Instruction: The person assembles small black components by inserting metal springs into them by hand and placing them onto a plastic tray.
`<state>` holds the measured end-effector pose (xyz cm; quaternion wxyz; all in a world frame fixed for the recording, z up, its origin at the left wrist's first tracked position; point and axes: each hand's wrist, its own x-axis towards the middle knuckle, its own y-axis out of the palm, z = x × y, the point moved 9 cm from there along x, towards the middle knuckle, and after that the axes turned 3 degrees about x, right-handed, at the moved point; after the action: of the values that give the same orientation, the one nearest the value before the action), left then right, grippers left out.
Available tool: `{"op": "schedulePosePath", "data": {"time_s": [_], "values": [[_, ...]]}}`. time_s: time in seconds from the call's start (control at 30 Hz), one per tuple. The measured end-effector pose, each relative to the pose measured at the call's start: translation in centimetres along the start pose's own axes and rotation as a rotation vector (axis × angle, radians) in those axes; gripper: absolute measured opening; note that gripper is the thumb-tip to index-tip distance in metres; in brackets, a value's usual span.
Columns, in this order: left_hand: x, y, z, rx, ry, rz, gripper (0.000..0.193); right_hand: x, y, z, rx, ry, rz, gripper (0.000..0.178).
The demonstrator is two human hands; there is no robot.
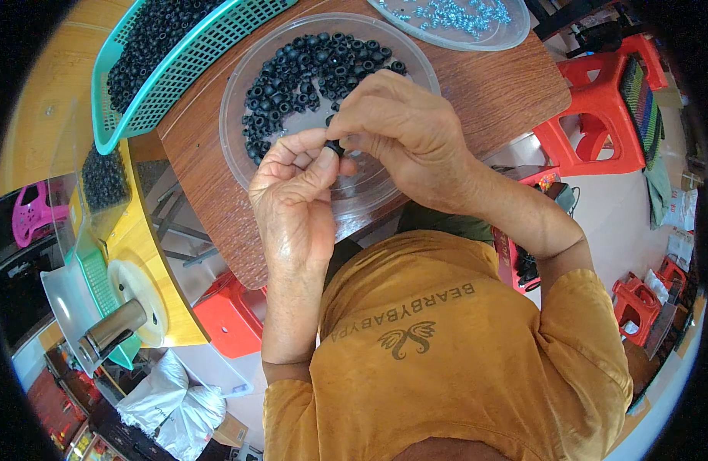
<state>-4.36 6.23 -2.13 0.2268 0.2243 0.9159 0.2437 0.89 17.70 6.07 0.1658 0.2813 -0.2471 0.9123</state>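
Note:
Over a clear round tray (pixel 229 115) of small black hollow parts (pixel 292 69), my two hands meet. Between the thumb and fingers of my left hand (pixel 296 203) is one small black ring-like part (pixel 335 147). My right hand (pixel 407 134) is pinched together right against that part, its fingertips pressed close; whatever they hold is too small or hidden to name. A second clear round dish (pixel 446 38), with small shiny light-blue pieces (pixel 465 17) in it, stands at the far right of the tray.
A teal basket (pixel 150 92) heaped with black parts stands at the far left of the brown table (pixel 507 92). Left of it, a yellow table (pixel 158 269) bears a clear box of dark parts (pixel 104 180) and a metal cylinder (pixel 123 321). Red stools (pixel 600 115) stand on the right.

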Motion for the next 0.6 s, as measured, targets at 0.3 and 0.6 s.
{"op": "schedulePosePath", "data": {"time_s": [0.3,0.6], "values": [[0.1,0.4,0.9,-0.099,-0.048,0.009,0.019,-1.0,-0.4,-2.1,0.204,0.201,-0.082,0.016],[0.0,0.1,0.8,-0.173,-0.04,-0.031,0.02,-1.6,-0.3,0.7,-0.101,-0.088,-0.111,0.031]]}}
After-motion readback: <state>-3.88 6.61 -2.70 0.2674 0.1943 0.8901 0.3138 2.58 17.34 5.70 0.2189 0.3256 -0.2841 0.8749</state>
